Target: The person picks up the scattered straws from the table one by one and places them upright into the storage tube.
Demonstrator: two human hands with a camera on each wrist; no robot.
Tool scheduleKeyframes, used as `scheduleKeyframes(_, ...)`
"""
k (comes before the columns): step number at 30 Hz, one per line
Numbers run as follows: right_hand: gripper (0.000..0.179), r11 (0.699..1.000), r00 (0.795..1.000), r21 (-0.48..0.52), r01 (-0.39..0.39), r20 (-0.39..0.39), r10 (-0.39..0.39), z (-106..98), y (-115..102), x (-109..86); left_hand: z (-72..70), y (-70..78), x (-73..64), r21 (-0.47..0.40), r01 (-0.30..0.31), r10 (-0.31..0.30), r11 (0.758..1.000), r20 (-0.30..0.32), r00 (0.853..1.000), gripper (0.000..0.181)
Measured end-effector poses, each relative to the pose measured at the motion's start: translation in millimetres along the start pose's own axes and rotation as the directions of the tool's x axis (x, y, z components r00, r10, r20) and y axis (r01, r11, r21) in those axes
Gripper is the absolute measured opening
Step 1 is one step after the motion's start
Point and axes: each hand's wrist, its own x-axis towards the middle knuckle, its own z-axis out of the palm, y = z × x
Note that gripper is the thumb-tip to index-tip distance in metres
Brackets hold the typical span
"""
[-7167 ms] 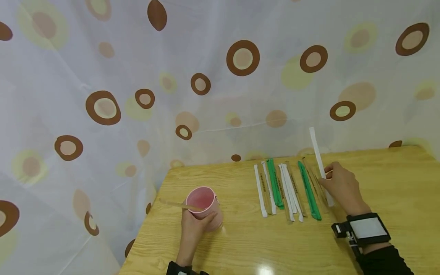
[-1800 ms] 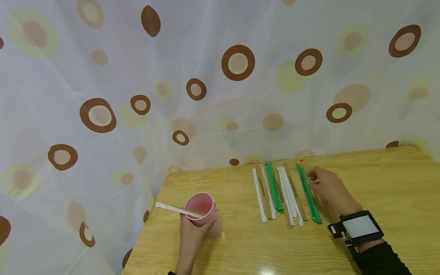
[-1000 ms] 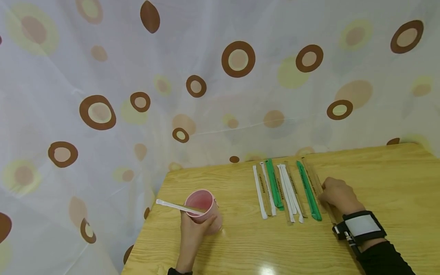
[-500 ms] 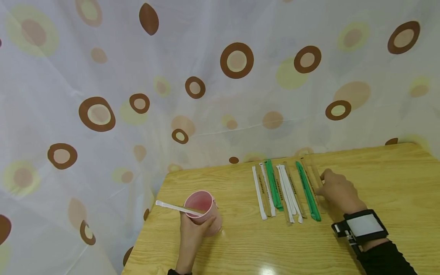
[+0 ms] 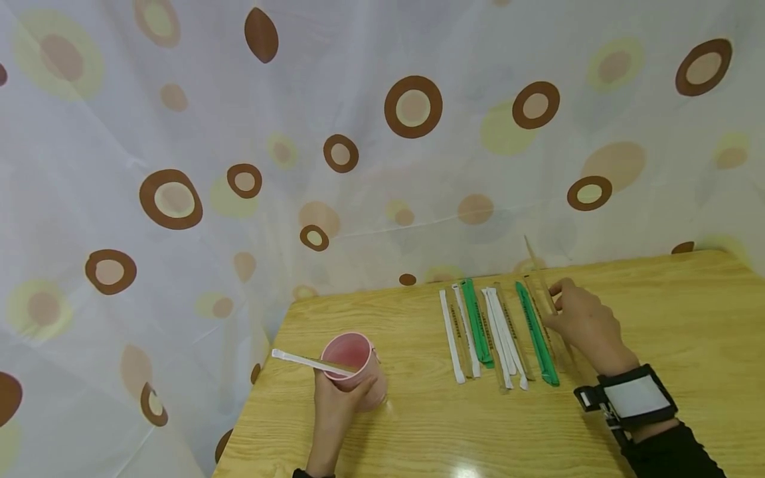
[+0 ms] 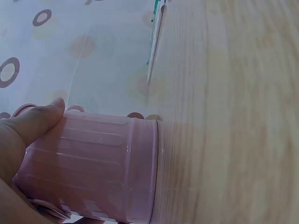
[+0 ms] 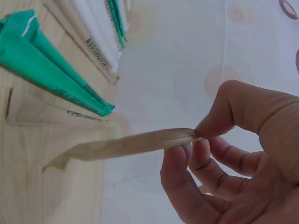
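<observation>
My left hand [image 5: 335, 406] grips a small pink pail [image 5: 374, 388], its thumb along the wall, as the left wrist view also shows. Across the pail's mouth slants a white paper-wrapped straw [image 5: 301, 360], its lower end inside; a strip of brown shows beside it. My right hand [image 5: 588, 326] pinches a brown-wrapped straw [image 7: 131, 145] between thumb and fingers, raised off the table. Left of that hand lie a green-wrapped straw [image 5: 538, 338] and another brown-wrapped straw [image 7: 51, 112].
Several wrapped straws, white [image 5: 451, 338], green [image 5: 475, 318] and brown, lie roughly side by side on the wooden table [image 5: 430, 425]. Behind the table hangs a white curtain [image 5: 370, 86] with brown and yellow circles.
Some seconds ago my right hand held a white-wrapped straw; a white one now leans in the pail. Since then it has picked up a brown-wrapped straw and raised it. My left hand keeps its grip.
</observation>
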Motion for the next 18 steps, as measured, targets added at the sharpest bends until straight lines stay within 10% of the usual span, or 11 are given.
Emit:
scheduleKeyframes(10,0.047,0.991,0.968,0.035,0.128,-0.222,-0.118,-7,-27,-6.6,-0.1,-1.3,0.5,0.003,-0.003,0.003,1.0,0.008,1.0,0.097)
scheduleKeyframes(18,0.047,0.985,0.959,0.071,0.158,-0.25,-0.135,-14,-44,-13.2,-0.2,-3.0,2.0,0.003,0.009,-0.009,1.0,0.01,1.0,0.097)
